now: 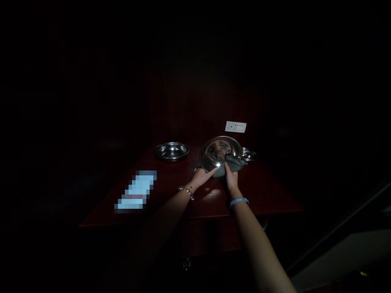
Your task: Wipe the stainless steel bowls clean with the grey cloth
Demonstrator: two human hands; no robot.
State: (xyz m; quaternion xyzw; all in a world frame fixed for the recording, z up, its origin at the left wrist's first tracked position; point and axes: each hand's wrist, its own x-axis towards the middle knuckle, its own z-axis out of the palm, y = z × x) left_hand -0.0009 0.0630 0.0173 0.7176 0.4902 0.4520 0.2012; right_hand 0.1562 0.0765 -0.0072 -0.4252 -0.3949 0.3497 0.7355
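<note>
Steel plate tilted on edge above the dark red surface, its hollow face turned toward the camera. The left hand gripped the plate's lower left rim, fingers curled under it. The right hand was closed on a grey cloth and pressed it against the plate's lower right part. A second steel plate lay flat well to the left of the left hand; a third dish sat just beyond the right hand, partly hidden behind the tilted plate. A white switch panel hung on the wall behind.
</note>
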